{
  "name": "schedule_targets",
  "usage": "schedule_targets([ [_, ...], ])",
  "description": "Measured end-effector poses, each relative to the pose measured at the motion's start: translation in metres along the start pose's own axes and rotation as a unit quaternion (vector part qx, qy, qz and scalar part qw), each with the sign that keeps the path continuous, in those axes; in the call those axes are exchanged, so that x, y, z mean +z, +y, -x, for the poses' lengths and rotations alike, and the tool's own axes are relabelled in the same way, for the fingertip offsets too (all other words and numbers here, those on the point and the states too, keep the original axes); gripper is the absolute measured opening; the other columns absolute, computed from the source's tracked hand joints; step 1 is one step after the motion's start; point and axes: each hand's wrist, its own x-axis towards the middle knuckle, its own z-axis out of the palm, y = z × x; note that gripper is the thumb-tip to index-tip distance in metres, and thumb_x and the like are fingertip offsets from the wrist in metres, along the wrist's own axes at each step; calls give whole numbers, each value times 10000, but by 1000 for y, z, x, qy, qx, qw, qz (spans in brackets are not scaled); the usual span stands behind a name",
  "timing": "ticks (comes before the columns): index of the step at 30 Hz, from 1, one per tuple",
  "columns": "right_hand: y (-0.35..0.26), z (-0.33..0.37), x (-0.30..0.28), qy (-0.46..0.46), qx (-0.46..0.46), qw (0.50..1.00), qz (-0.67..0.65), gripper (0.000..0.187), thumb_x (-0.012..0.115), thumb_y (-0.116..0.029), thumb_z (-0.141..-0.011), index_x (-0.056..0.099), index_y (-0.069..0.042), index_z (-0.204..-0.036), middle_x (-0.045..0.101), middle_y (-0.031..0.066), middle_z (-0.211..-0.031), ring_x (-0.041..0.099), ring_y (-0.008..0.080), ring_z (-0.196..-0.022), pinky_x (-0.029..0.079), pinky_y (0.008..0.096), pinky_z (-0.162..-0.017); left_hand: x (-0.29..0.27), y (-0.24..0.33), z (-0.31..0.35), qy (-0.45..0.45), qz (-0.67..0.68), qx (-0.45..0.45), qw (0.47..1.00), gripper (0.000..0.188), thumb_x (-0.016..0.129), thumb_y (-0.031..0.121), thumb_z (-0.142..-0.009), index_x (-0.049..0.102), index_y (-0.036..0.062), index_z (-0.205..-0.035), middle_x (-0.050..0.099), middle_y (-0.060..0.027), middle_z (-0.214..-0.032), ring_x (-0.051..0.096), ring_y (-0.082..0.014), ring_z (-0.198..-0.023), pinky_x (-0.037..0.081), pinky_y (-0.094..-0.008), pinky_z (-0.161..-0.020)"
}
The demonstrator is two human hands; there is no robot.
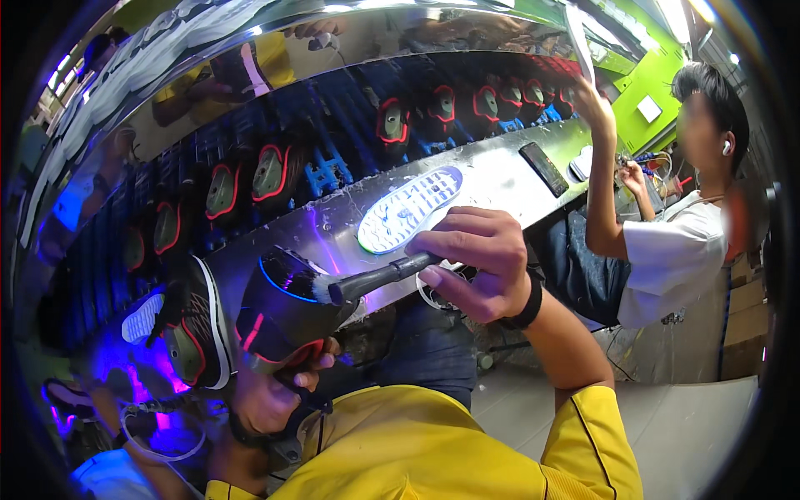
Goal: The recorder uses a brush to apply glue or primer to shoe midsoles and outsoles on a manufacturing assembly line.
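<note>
My left hand [271, 400] is closed round the heel end of a black shoe upper [265, 327] with red trim, its underside turned up and lit by a thin blue line. Between the thumb and fingers of my right hand [483, 258] is a dark-handled brush [379, 278]. Its pale bristles meet the edge of the upper's bottom. A white and blue shoe sole [410, 210] lies on the metal ledge just beyond my right hand. Left of the held upper stands a black shoe [196, 327] with a white sole edge.
Behind the ledge runs a blue roller conveyor [329, 172] carrying several black uppers with red collars. A black phone [543, 169] lies on the ledge. At the right sits a co-worker [675, 250] in a white shirt, one arm raised. Another person's arm [146, 458] shows lower left.
</note>
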Motion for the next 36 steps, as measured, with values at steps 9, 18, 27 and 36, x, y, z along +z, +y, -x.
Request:
schedule_targets([
  [9, 5, 17, 30, 27, 61, 996, -62, 296, 738, -178, -863, 782, 47, -1050, 707, 142, -796, 652, 254, -656, 493, 355, -615, -24, -12, -4, -173, 178, -62, 967, 537, 542, 361, -1084, 488, -53, -1422, 562, -236, -1170, 619, -211, -876, 533, -230, -592],
  [18, 16, 57, 59, 49, 169, 982, -67, 233, 787, -137, -868, 781, 39, -1020, 660, 143, -748, 650, 248, -646, 487, 342, -596, -48, -8, -16, -150, 99, -88, 980, 641, 680, 459, -1006, 500, -57, -1342, 576, -104, -1161, 617, -133, -785, 555, -290, -703],
  [27, 16, 55, 76, 44, 381, 912, -148, 243, 742, -180, -999, 783, 54, -1049, 689, 24, -754, 610, 85, -687, 468, 264, -621, -59, -1, -65, -90, 60, -17, 994, 457, 557, 290, -1021, 644, -31, -1334, 772, -177, -1166, 781, -261, -961, 641, -413, -885],
  [36, -16, 86, 90, 67, 357, 930, -59, 219, 783, -176, -963, 772, 39, -1002, 720, 128, -743, 642, 158, -617, 477, 319, -578, -32, 65, -80, -163, -362, 280, 874, 1101, 906, 192, -799, 279, 67, -1695, 428, -157, -1672, 432, -249, -1514, 321, -415, -1263],
])
